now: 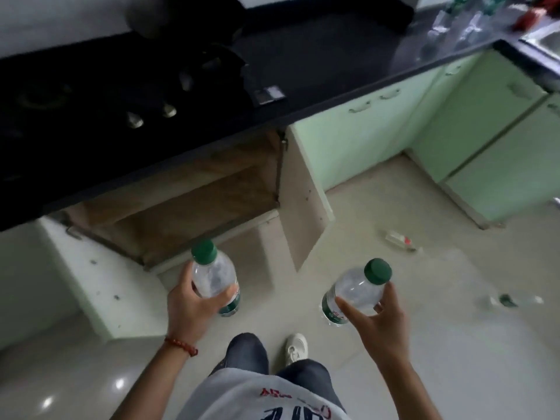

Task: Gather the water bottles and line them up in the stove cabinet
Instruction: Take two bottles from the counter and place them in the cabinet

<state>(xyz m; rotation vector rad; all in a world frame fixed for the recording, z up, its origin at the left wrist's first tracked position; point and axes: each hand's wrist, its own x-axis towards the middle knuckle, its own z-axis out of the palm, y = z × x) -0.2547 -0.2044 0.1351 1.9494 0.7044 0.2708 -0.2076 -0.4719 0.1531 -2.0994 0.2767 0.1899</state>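
Note:
My left hand (pixel 194 301) grips a clear water bottle (pixel 213 274) with a green cap and green label, held upright in front of the open stove cabinet (pixel 188 213). My right hand (pixel 378 322) holds a second green-capped water bottle (pixel 357 291), tilted to the right, above the floor. The cabinet's brown inside shows no bottles; both its doors stand open. Another bottle (pixel 400 239) with a red label lies on the floor to the right, and one with a green cap (pixel 512 300) lies farther right.
A black countertop (pixel 303 95) with a gas stove (pixel 91 98) and knobs overhangs the cabinet. The right door (pixel 306 201) and left door (pixel 100 277) jut out into the floor space. Pale green cabinets (pixel 485 140) run along the right. Plastic clutter (pixel 472 22) sits on the far counter.

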